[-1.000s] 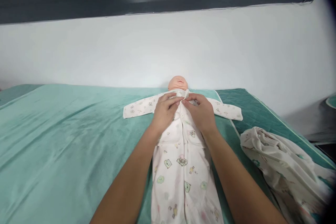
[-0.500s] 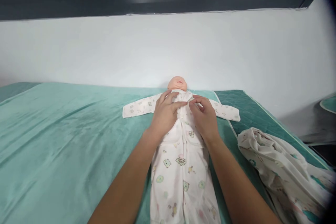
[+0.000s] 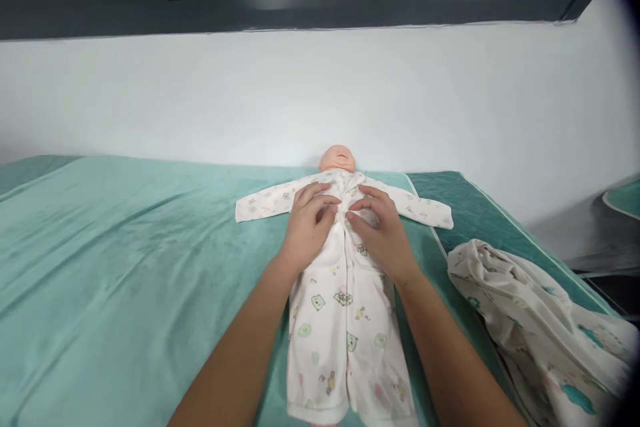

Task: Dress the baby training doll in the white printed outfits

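A baby doll [image 3: 337, 157] lies on its back on the bed, its head toward the wall. It wears a white romper [image 3: 327, 320] printed with small green bears and other figures. The long sleeves spread out to both sides, and a front seam runs down the middle. At the chest, my left hand [image 3: 311, 221] has its thumb and forefinger closed at the left edge of the front opening. Opposite it, my right hand [image 3: 379, 227] pinches the other edge. The fingers hide the fastening between them.
Teal bedding [image 3: 125, 280] covers the bed, with a darker quilted strip [image 3: 450, 190] at the right. A crumpled white printed cloth [image 3: 535, 320] lies to the right of my right arm. Behind the doll rises a white wall [image 3: 225, 93] below a dark window frame [image 3: 350, 3].
Both hands have moved slightly down the chest from near the collar and closer to the middle seam. The collar is more exposed. The romper's leg ends have come into view.
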`<state>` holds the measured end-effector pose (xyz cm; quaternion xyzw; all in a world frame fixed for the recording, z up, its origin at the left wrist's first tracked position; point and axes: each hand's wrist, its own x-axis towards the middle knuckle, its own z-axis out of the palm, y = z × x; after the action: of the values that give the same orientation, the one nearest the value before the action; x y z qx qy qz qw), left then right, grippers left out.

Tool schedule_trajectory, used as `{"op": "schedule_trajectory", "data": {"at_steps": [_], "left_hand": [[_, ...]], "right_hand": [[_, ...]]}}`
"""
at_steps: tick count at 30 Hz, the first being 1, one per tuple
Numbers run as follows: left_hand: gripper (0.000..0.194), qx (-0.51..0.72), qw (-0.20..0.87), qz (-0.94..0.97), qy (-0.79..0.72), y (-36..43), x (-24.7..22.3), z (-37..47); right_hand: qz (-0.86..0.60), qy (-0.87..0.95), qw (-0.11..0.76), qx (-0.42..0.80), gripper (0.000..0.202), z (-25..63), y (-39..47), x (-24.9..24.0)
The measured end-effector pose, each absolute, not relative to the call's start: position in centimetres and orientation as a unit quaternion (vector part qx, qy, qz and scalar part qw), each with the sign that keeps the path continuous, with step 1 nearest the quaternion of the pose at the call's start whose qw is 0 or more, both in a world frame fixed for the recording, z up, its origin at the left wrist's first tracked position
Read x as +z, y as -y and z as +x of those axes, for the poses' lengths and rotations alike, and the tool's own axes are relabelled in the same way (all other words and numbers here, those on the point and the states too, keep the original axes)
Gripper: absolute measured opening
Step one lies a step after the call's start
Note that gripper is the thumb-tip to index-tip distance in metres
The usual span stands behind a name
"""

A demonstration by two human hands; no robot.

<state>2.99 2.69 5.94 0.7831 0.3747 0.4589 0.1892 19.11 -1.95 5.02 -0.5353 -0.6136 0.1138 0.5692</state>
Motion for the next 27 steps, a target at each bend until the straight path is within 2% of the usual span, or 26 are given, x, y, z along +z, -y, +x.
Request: {"op": "schedule_trajectory", "data": {"at_steps": [5, 9, 27], "left_hand": [[0.013, 0.432, 0.291, 0.763, -0.383, -2.6, 6.8, 2.9], [0.012, 0.409, 0.330, 0.758, -0.387, -2.3, 7.3, 2.6], [0.009, 0.387, 0.355, 0.771, -0.360, -2.5, 7.0, 2.4]], "right_hand": [[-0.524, 0.641, 0.553, 0.098, 0.011, 19.4, 2.3, 4.8], [-0.519, 0.656, 0.536, 0.118, 0.016, 19.6, 2.9, 4.7], [-0.547, 0.614, 0.552, 0.136, 0.010, 18.7, 3.2, 4.3]]}}
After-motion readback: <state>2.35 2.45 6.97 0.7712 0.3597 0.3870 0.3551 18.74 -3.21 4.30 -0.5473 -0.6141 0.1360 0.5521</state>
